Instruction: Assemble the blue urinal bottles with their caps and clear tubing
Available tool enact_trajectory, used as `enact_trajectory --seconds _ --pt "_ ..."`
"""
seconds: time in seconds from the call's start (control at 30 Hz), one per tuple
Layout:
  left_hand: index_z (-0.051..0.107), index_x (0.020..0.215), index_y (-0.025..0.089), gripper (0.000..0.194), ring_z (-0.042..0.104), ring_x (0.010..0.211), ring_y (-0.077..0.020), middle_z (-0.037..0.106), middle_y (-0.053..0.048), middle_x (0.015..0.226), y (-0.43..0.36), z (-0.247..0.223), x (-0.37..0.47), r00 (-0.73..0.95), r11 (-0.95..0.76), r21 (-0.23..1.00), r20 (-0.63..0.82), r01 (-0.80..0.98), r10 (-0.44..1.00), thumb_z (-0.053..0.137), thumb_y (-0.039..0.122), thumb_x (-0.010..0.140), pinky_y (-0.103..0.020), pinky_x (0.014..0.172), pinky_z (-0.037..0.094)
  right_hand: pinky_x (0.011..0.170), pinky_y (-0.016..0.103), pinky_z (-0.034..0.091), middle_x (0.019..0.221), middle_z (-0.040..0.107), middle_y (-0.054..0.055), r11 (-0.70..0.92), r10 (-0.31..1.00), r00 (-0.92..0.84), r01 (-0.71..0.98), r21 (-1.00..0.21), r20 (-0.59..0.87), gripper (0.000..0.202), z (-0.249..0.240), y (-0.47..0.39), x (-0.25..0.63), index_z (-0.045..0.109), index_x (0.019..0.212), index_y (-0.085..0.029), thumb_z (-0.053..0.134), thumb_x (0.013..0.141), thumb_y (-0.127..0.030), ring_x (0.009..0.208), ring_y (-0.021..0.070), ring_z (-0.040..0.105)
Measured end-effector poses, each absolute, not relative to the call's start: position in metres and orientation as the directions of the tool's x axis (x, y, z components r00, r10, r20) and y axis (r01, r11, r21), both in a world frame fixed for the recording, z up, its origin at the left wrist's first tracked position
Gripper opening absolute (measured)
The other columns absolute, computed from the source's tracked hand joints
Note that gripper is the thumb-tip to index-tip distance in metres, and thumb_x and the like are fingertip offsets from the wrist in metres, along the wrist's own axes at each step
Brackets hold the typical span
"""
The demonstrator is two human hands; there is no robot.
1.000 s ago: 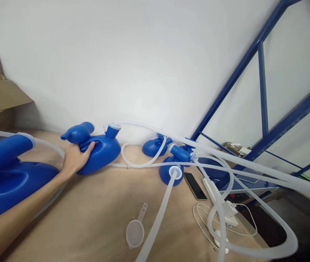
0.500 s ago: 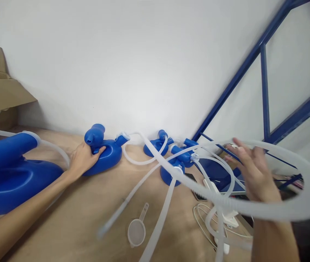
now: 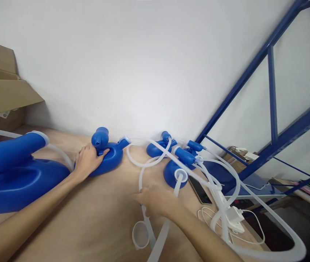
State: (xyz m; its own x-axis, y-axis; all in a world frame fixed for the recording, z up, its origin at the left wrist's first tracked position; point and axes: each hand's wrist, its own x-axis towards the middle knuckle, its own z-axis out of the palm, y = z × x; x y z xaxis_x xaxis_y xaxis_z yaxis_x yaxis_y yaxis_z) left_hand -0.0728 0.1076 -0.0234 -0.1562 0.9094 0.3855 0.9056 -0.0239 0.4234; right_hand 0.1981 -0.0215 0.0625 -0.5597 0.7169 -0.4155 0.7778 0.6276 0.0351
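Observation:
My left hand [image 3: 88, 160] is wrapped round the side of a blue plastic urinal bottle [image 3: 111, 158] with an upturned blue neck; the thumb lies over its front. My right hand [image 3: 157, 200], blurred by motion, has its fingertips closed on a thin translucent hose [image 3: 140, 178] in the middle of the table. The end of this hose passes below the hand beside a small white strainer [image 3: 140, 234], whose handle is hidden. Further right stands another blue bottle [image 3: 171, 174] with a hose coming out of its white-rimmed mouth.
A large blue bottle [image 3: 21, 182] lies close at the left, before an open cardboard box [image 3: 7, 91]. More blue bottles [image 3: 157, 148] stand by the wall. A phone [image 3: 200, 191], a charger [image 3: 235, 214] with cables and looping hoses [image 3: 280, 218] fill the right edge, beside blue metal framing [image 3: 272, 94].
My right hand has come from the far right to the table's middle and closed on the thin hose. The big hose loop has dropped at the right. My left hand stays on its bottle.

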Motion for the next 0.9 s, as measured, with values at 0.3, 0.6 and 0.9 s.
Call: enact_trajectory --seconds 0.3,0.6,0.9 --pt "0.043 0.148 0.005 0.083 0.058 0.126 -0.0490 0.063 -0.032 0.136 0.105 -0.025 -0.070 -0.173 -0.023 0.449 0.390 0.893 0.904 0.042 0.069 0.095 -0.062 0.104 0.041 0.056 0.025 0.049 0.107 0.078 0.006 0.708 0.647 -0.525 0.682 0.182 -0.553 0.058 0.028 -0.012 0.197 0.070 0.127 -0.030 0.088 0.072 -0.022 0.088 0.0265 0.078" --pt "0.038 0.154 -0.002 0.096 0.058 0.120 -0.0506 0.060 -0.034 0.137 0.092 -0.012 -0.059 -0.131 0.036 0.280 0.328 0.959 0.936 0.042 0.072 0.093 -0.061 0.095 0.048 0.063 0.041 0.060 0.130 0.067 0.019 0.698 0.663 -0.515 0.688 0.200 -0.544 0.064 0.013 -0.026 0.202 0.058 0.138 -0.023 0.076 0.085 -0.052 0.090 0.0346 0.076" --pt "0.046 0.148 -0.008 0.095 0.069 0.109 -0.0469 0.068 -0.035 0.123 0.045 0.024 -0.038 0.080 -0.089 0.067 0.126 0.994 0.989 0.044 0.071 0.094 -0.047 0.085 0.053 0.085 0.047 0.058 0.123 0.067 0.022 0.695 0.717 -0.646 0.692 0.196 -0.263 0.037 0.027 0.014 0.190 0.070 0.120 -0.017 0.065 0.097 -0.045 0.106 0.0342 0.070"
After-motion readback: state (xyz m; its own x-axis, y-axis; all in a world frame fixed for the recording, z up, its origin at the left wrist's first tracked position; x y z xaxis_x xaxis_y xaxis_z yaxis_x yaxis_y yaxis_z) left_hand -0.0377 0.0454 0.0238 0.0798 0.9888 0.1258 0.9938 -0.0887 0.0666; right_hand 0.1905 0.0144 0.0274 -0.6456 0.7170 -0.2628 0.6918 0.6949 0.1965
